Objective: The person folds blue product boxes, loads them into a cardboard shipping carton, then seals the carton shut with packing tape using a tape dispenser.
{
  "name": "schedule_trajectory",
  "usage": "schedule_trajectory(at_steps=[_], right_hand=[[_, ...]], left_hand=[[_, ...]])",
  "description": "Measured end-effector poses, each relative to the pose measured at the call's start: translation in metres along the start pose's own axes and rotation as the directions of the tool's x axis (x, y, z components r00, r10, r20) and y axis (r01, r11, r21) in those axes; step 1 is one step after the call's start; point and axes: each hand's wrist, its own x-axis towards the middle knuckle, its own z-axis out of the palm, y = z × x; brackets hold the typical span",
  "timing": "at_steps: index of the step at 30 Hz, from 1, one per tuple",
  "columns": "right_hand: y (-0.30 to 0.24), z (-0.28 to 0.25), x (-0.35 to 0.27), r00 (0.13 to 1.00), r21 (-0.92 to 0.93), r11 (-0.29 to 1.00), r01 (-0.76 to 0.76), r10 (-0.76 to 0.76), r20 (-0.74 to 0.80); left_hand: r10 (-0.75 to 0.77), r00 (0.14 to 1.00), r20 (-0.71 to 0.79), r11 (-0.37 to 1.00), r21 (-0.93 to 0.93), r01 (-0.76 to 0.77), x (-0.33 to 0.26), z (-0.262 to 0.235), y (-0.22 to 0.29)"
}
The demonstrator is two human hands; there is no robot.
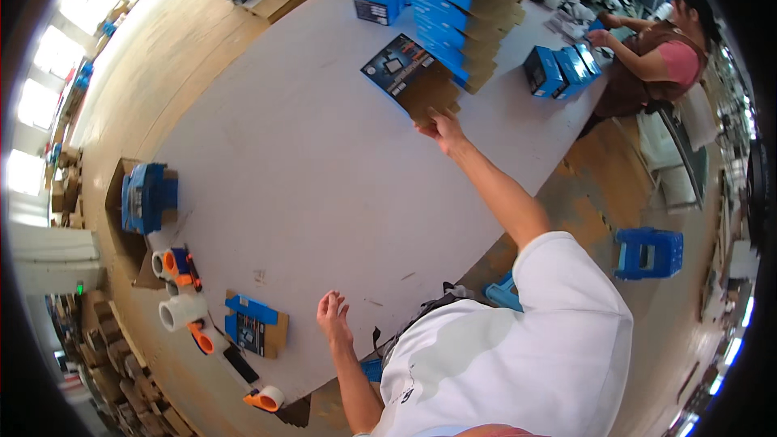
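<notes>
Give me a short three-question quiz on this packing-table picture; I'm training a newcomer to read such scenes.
1. True or false: the right hand touches the flat blue-and-brown carton.
2. The left hand is: A) gripping a tape roll, B) open over the table, holding nothing, C) on the blue stool.
3. What lies nearest the left hand, to its left?

Key:
1. True; its fingertips are at the carton's brown flap.
2. B.
3. A small flat blue carton, beside the tape dispensers.

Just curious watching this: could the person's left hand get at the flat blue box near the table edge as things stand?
Probably yes. The left hand hovers open and empty beside the flat blue box, with only bare table between them.
</notes>
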Motion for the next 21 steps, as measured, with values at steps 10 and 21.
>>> schedule_trajectory(at_steps=[10,21], right_hand=[[0.077,-0.054,-0.027,0.978,-0.215,0.954,-0.209,0.200,-0.064],[0.140,-0.053,-0.205,0.853,-0.667,0.690,-0.279,0.497,0.157]], left_hand=[[0.024,0.988,-0.153,1.000,0.022,-0.021,-0.010,-0.054,-0.022],[0.074,0.994,-0.077,0.916,0.400,-0.038,-0.005,-0.080,-0.081]])
